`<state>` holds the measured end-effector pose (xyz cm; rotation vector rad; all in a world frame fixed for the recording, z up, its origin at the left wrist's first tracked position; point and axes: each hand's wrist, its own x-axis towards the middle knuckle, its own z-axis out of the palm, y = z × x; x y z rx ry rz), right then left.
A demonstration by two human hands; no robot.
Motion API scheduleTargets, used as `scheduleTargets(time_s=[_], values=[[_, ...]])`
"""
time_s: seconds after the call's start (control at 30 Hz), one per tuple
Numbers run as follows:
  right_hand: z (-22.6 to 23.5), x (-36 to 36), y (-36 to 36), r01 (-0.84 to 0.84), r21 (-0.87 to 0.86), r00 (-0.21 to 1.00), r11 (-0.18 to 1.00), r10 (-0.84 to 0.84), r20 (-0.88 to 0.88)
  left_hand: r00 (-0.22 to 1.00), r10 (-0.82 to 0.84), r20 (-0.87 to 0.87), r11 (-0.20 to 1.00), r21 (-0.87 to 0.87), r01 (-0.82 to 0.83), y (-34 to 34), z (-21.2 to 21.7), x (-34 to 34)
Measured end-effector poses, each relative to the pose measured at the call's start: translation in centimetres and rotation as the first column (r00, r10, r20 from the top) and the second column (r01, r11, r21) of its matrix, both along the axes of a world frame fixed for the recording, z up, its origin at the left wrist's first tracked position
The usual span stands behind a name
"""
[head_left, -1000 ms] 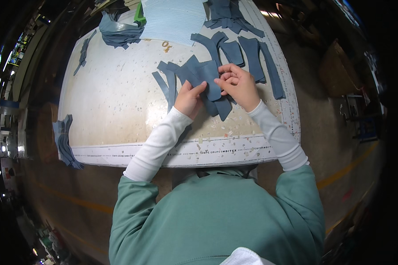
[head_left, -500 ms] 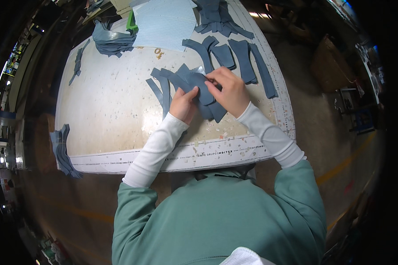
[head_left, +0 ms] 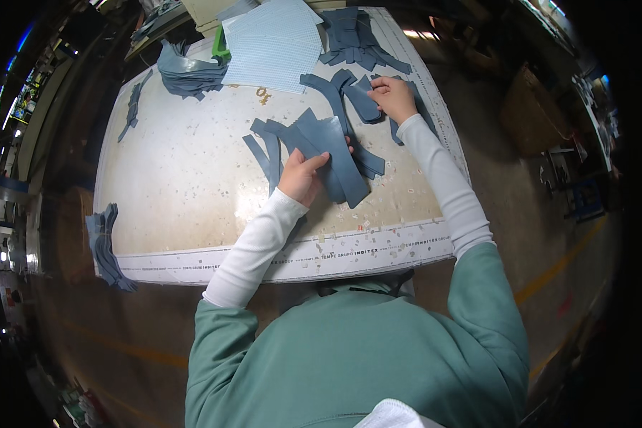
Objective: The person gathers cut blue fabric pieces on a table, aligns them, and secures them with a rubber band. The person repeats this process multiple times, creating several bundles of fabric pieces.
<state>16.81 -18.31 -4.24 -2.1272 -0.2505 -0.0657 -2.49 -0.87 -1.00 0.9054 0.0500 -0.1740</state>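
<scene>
A fan of overlapping blue-grey leather-like pieces (head_left: 335,160) is gripped in my left hand (head_left: 303,177). Its thumb presses on the front and fingertips show at the far edge. Broad straight-edged pieces lie on top. Farther right, my right hand (head_left: 394,98) is over the laid-out stacks, fingers bent in a pinch at the edge of a round-ended blue-grey piece (head_left: 364,105). The hand partly covers a stack beside it. A curved strip stack (head_left: 326,87) lies just left of it. Narrow strips (head_left: 262,155) rest on the table left of the fan.
The worktable (head_left: 171,192) is pale with small scraps scattered on it. Perforated white sheets (head_left: 271,46) lie at the back, beside a green object (head_left: 220,48) and a bundle of pieces (head_left: 189,75). Another stack (head_left: 103,246) overhangs the left edge. Gold-coloured rings (head_left: 263,93) lie mid-table.
My right hand has moved from the fan out to the stacks at the right. The round-ended piece is gone from the fan's top, where a broad straight piece now shows. My left hand keeps its grip.
</scene>
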Motion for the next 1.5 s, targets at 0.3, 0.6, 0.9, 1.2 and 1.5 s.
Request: scheduleTargets(time_s=[0.3, 0.6, 0.9, 1.2, 1.5], values=[[3.1, -6.7, 0.5, -0.271, -0.101, 0.906, 0.957, 0.289, 0.308, 0.978, 0.142, -0.155, 0.990, 0.050, -0.135, 0.6, -1.8, 0.7], [6.0, -10.6, -0.3, -0.333, 0.314, 0.936, 0.889, 0.351, -0.001, 0.995, -0.085, 0.053, 0.943, -0.319, 0.098, 0.4, -1.3, 0.4], [3.3, -13.8, 2.7, -0.424, 0.388, 0.871, 0.819, 0.486, -0.074, 0.998, -0.023, -0.056, 0.963, -0.271, 0.007, 0.5, -0.6, 0.1], [3.4, -13.9, 2.3, -0.374, 0.283, 0.927, 0.883, 0.366, 0.084, 0.998, 0.036, -0.047, 0.995, -0.090, -0.040, -0.2, -0.8, 0.3], [1.2, -1.6, -4.5, 0.031, 0.174, 0.994, 0.984, -0.049, 0.100, 0.985, 0.165, 0.055, 0.978, 0.119, -0.171, 2.6, 0.7, 0.5]])
